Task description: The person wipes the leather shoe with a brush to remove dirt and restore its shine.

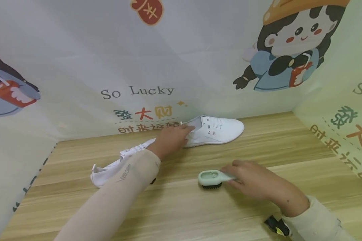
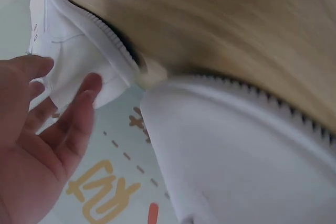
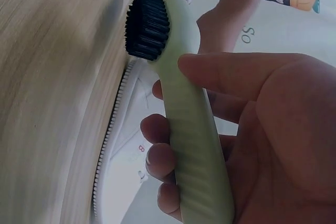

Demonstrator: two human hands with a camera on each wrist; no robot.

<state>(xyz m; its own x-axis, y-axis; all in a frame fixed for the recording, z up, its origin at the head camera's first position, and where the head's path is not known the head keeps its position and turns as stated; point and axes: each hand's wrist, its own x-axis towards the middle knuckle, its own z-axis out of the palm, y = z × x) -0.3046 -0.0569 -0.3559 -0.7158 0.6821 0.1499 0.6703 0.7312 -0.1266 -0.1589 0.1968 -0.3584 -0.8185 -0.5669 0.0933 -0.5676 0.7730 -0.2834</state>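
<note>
My right hand (image 1: 253, 177) grips a pale green brush (image 1: 209, 178) by its handle, with the dark bristles facing down over the table. In the right wrist view the thumb lies along the brush (image 3: 197, 145) and the fingers curl round it. My left hand (image 1: 172, 139) is at the heel end of a white lace-up shoe (image 1: 221, 130) that points right. The left wrist view shows loosely bent, spread fingers beside the heel of that shoe (image 2: 79, 51); contact is unclear. A second white shoe (image 1: 108, 172) lies left, partly hidden by my left forearm.
The shoes stand on a wood-grain table (image 1: 181, 214), near the printed back cloth (image 1: 199, 67). A matching side cloth (image 1: 344, 110) rises on the right. A black device (image 1: 277, 226) is at my right wrist.
</note>
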